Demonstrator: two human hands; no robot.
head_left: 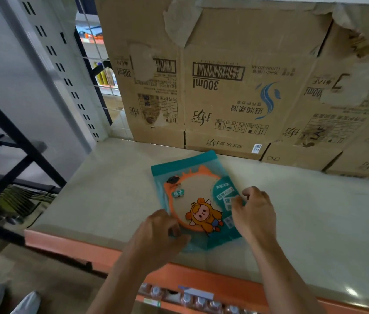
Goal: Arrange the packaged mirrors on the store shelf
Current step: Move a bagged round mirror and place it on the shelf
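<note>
A packaged mirror (196, 196) in a teal bag, with an orange round frame and a cartoon figure, lies flat on the pale shelf board (102, 189), tilted a little to the left. My left hand (158, 232) has its fingers curled round the pack's lower left edge. My right hand (252, 211) is at the pack's right edge with curled fingers touching the bag. The bottom of the pack is hidden under both hands.
A flattened cardboard sheet (235, 87) with printed labels lines the back of the shelf. The shelf's orange front rail (70, 245) runs below my arms. Small jars (192, 299) sit on the shelf underneath. A black metal rack (13, 155) stands at the left.
</note>
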